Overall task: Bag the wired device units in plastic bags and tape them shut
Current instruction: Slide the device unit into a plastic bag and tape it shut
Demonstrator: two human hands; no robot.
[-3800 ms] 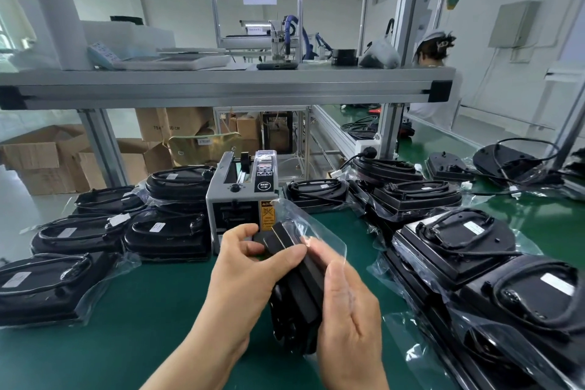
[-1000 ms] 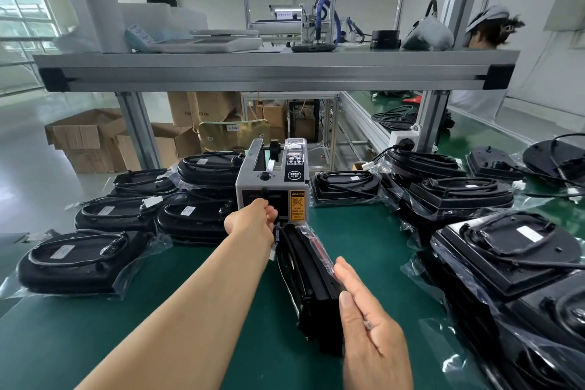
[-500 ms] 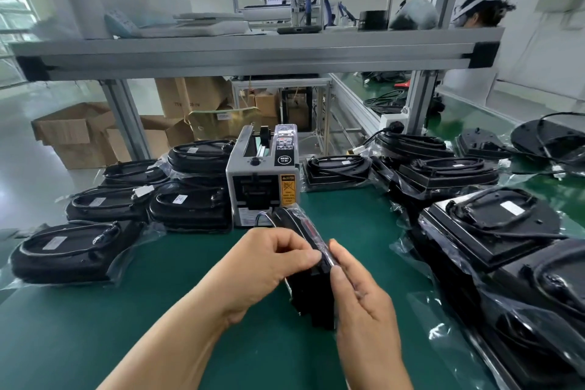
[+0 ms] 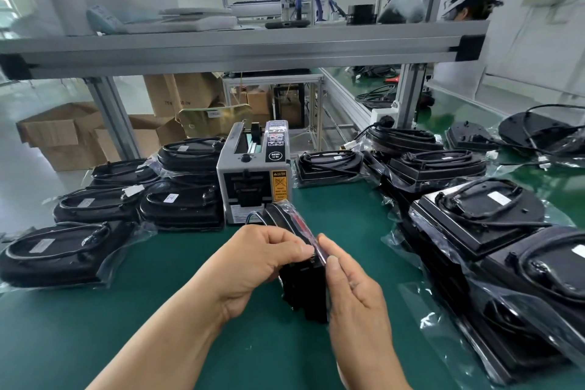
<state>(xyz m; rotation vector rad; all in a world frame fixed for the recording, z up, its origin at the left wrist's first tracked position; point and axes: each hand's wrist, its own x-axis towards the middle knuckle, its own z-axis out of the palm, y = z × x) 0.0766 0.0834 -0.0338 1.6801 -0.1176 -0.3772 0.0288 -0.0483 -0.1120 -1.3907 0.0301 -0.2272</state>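
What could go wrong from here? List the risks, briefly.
1. The bagged unit stands on edge, held up only by the left hand pinching its top and the right hand pressing beside it, so it may topple.
2. The slack bag film there may crease, so the closure could end up weak.

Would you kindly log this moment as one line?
left hand pinches bagged unit | right hand presses its side | unit on edge before tape dispenser
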